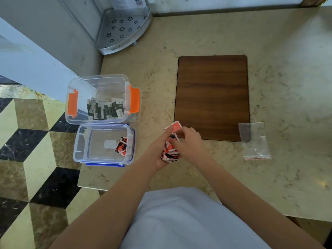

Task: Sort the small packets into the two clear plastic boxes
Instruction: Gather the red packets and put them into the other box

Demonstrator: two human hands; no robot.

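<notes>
The left hand (159,150) cupped a stack of red packets (169,150) above the marble counter (287,87), and the right hand (188,141) pinched the stack's top edge. Left of the hands, the blue-latched box (80,141) held a few red packets, while the orange-latched box (71,87) behind it held black-and-white packets (106,108)

Little is showing clearly enough to read. The black-and-white packets (106,108) lying in the box with orange latches (102,98) are carrying small print — Chinese characters and some Latin letters — but it is blurring too much to spell out. A barcode (139,2) is showing on a white label (128,1) at the top edge; its digits are too small. The red packets (169,150) are showing only white shapes — no legible words.
</notes>
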